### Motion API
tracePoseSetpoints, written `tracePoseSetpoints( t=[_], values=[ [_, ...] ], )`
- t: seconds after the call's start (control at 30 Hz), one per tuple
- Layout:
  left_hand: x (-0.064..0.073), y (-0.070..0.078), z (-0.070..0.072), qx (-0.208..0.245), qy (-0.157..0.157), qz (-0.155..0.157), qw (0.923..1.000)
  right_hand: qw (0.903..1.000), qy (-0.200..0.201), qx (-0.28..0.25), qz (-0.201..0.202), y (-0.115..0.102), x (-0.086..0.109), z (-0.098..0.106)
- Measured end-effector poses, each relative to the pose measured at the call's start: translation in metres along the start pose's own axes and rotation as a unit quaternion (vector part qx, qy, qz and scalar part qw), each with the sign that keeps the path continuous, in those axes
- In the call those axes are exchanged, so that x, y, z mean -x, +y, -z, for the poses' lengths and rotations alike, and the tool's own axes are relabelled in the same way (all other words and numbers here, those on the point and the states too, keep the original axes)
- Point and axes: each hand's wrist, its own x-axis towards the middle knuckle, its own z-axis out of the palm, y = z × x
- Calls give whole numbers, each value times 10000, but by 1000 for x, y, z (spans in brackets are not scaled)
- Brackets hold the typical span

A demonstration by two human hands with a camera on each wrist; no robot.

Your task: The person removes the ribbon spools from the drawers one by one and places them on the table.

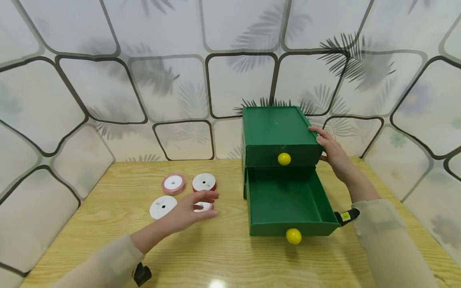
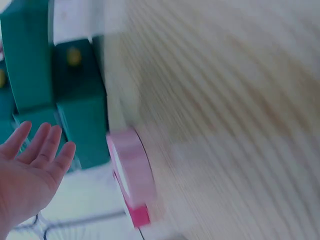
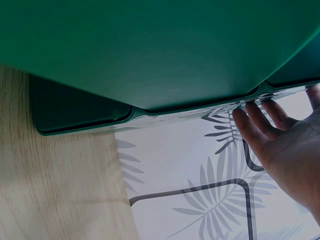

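- Left hand [image 1: 189,211], fingers apart, is near a round white-and-pink spool [image 1: 203,207].
- Right hand [image 1: 334,157], fingers parted, touches the green plastic drawer cabinet [image 1: 275,125] at right.

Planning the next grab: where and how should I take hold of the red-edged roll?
Probably pinch the red-edged roll across opposite sides of its rim, coming from above: it lies flat on the table, white face up, its round edge exposed.

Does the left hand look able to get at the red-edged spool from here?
Probably yes: in the head view the left hand looks empty and close to the red-edged spool, with nothing apparent blocking the way between them.
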Motion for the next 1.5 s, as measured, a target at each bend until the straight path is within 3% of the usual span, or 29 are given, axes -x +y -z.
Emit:
tracePoseSetpoints(
  t=[0.17, 0.43, 0.63, 0.9, 1.27, 1.5],
  values=[
    [3, 16, -19, 586, -183, -109, 9981, 10000, 6, 24, -17, 1, 0, 0],
    [14, 38, -50, 1418, -736, 418, 9863, 10000, 13, 29, -15, 1, 0, 0],
    [21, 47, -66, 1771, -946, 595, 9778, 10000, 19, 54, -7, 2, -1, 0],
    [24, 56, -84, 2293, -979, 662, 9662, 10000, 6, 51, 15, 3, -2, 1],
    [19, 60, -116, 2391, -680, 1183, 9614, 10000, 14, -17, 24, 4, -1, 0],
    [11, 59, -139, 2569, -785, 1231, 9553, 10000, 38, -36, 14, 3, -1, 1]
  ],
)
